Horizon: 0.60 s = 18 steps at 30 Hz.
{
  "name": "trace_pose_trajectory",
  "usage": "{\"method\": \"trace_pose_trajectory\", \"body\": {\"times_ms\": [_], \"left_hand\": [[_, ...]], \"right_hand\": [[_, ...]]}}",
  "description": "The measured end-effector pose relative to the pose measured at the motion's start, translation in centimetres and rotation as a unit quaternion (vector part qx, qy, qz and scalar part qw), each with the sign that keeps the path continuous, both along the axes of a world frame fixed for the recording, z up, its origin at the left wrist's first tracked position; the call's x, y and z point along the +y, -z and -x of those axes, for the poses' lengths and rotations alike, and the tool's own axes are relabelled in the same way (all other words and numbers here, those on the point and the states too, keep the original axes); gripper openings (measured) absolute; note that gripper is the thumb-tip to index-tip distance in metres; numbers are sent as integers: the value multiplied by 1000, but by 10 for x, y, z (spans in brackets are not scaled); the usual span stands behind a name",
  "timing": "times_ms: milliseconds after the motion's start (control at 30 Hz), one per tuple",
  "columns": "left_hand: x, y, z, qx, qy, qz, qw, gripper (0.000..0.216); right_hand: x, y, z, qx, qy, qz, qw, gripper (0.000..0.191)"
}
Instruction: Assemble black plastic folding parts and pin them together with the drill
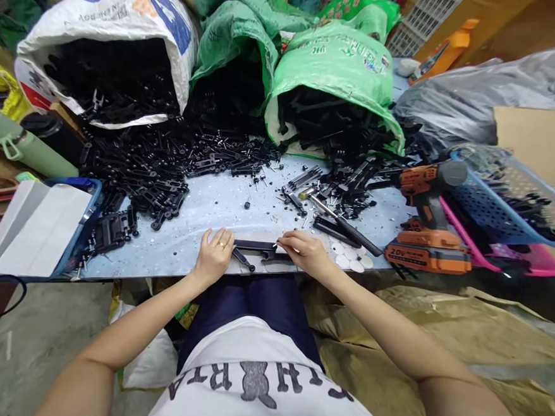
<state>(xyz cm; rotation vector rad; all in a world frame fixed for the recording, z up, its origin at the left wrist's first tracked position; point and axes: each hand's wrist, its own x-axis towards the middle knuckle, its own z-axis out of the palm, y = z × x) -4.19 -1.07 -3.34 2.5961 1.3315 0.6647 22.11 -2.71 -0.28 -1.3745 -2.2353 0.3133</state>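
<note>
My left hand [215,255] is closed on the left end of a long black plastic bar [254,244] at the table's near edge. My right hand [306,250] pinches a small shiny piece [277,243], which looks like a screw, over the bar's right end. Below the bar lies a shorter black arm with a round end [244,261], close to my left fingers. Another black piece with a forked end [274,257] lies under my right fingers, partly hidden by them.
Loose black parts [152,179] and screws are heaped before a white sack [185,43] and a green sack [328,58]. At right are a hammer [345,222], white discs [352,256], an orange cordless drill [427,248] and a blue basket [495,199]. A blue tray [77,238] with papers stands left.
</note>
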Motion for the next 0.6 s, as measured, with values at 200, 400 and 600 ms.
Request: {"method": "trace_pose_trajectory", "body": {"times_ms": [200, 400, 600], "left_hand": [[1, -10, -29, 45, 131, 13, 990, 46], [17, -11, -47, 142, 206, 45, 967, 57], [25, -13, -46, 161, 205, 32, 965, 49]], "right_hand": [[-5, 24, -9, -58, -63, -34, 996, 27], [-3, 27, -29, -159, -101, 0, 982, 52], [0, 37, -25, -133, -91, -15, 987, 51]]}}
